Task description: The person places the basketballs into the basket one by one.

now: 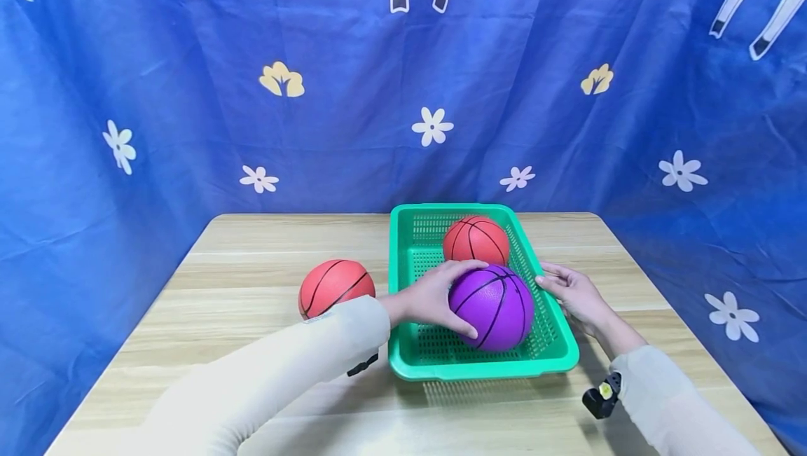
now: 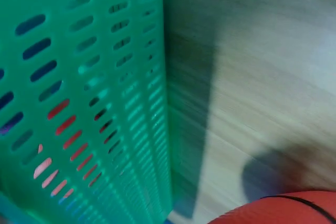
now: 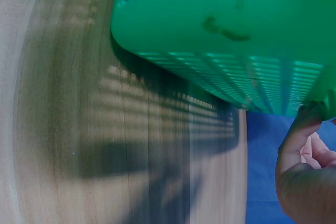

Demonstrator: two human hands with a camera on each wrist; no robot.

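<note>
In the head view, a purple basketball [image 1: 494, 307] is in the near half of a green plastic basket [image 1: 479, 372]. My left hand [image 1: 435, 298] reaches over the basket's left rim and grips that ball from its left side, thumb below and fingers over the top. A red basketball [image 1: 476, 239] lies behind it in the basket. At the right rim, my right hand [image 1: 576, 296] holds the basket's edge; the right wrist view shows the thumb and curled fingers [image 3: 310, 148] there. Left of the basket, another red basketball [image 1: 334, 288] sits on the table, partly behind my left sleeve.
The wooden table [image 1: 239, 267] carries the basket right of its middle. A blue curtain [image 1: 353, 134] with flower and animal prints hangs behind and at both sides. The basket's slotted side wall [image 2: 105, 77] fills the left of the left wrist view.
</note>
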